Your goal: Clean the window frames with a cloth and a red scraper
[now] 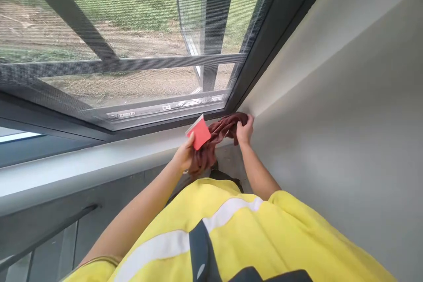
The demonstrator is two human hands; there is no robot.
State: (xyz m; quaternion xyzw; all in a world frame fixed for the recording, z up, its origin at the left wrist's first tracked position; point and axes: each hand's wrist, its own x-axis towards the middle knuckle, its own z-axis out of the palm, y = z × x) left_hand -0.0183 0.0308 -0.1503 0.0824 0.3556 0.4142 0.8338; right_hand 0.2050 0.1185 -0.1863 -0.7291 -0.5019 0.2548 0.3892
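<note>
— Which way does the cloth run?

— The dark red cloth [216, 141] is stretched between both hands, its long axis slanting from the lower left up to the upper right. The low end hangs bunched under the left hand [185, 155]; the high end is pressed into the corner where the white window sill [99, 158] meets the side wall [330, 119].

— And the red card?

— The flat red scraper [200, 134] stands tilted, its pale upper edge pointing up toward the window frame [148, 114] and its lower corner toward the left hand. It looks like a stiff square of plastic, bright red on the face, whitish along the top edge.

— How are the fingers?

— The left hand's fingers are closed on both the scraper and the lower bunch of cloth, thumb against the scraper's left edge. The right hand [245, 131] is closed on the cloth's upper end, knuckles toward the wall.

— What does the cloth look like?

— Maroon, soft, crumpled into folds, no pattern.

— Any writing?

— None on cloth or scraper that I can read. There is a small light tag on the metal track [165, 108] at the bottom of the window frame, but it's too small to make out; it may be a label.

— Anything else around?

— An insect screen [132, 17] covers the window, grass and bare ground beyond. The person wears a yellow vest [247, 238] with a pale stripe.
</note>
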